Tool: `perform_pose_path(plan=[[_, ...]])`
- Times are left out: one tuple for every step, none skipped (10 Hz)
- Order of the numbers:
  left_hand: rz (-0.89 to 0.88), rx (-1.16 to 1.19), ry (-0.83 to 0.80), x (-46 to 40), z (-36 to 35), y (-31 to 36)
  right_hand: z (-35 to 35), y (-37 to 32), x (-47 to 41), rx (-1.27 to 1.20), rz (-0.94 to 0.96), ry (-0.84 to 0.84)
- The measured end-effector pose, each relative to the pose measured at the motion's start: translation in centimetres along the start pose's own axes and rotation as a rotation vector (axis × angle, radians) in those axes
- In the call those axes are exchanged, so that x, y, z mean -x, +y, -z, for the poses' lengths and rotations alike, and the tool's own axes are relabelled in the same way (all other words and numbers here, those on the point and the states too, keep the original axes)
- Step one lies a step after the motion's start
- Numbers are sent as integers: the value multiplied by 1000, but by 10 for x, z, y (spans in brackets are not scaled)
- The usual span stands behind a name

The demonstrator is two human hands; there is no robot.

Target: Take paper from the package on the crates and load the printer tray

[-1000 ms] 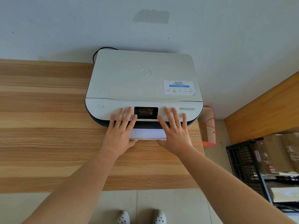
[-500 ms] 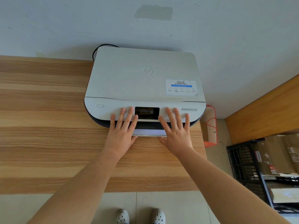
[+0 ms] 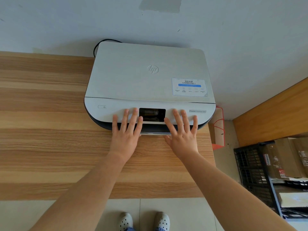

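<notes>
A pale blue-grey painted wall [image 3: 233, 22] with a darker patch [image 3: 160, 5] rises at the far side. A striped light-wood bench [image 3: 41, 130] stands against it. Pale floor tiles [image 3: 75, 215] lie near, and a second wooden surface [image 3: 275, 117] sits at the right.

Bare wooden desk top [image 3: 50, 130] left of the white flat-lidded printer [image 3: 150, 77]: open. Both hands block its front slot. Right side tight: red-corded carton [image 3: 218, 129], black plastic crates [image 3: 250, 167] below desk edge
</notes>
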State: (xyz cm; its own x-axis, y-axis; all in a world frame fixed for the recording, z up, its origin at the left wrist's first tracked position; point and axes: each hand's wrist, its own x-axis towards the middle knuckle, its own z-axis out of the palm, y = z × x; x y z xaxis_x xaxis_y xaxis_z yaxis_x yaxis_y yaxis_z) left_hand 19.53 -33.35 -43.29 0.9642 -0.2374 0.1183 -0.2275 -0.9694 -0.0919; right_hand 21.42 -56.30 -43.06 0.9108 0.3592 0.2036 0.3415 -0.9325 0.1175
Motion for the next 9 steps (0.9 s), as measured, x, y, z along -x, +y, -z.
perform_pose_path(plan=[[8,-34,27,-1,-3,0,-7,1,-1,15,-8,74],[8,-48,42,-2,-7,0,-12,-1,-3,11,-14,142],[8,-53,73,-2,-11,-3,-18,-2,-4,7,-10,176],[-17,-65,105,-2,-16,-5,-24,-1,-5,21,-2,252],[-16,-59,91,-2,-15,-4,-24,-2,-5,35,-1,241],[12,-54,21,-2,-5,-2,-18,-4,-5,25,-19,166],[11,-26,-50,1,11,0,1,-10,-2,-15,-52,22],[1,41,-130,-1,44,-5,32,-9,-5,-40,-59,-102],[-43,105,-226,7,76,-12,62,-6,2,-121,-33,-250]])
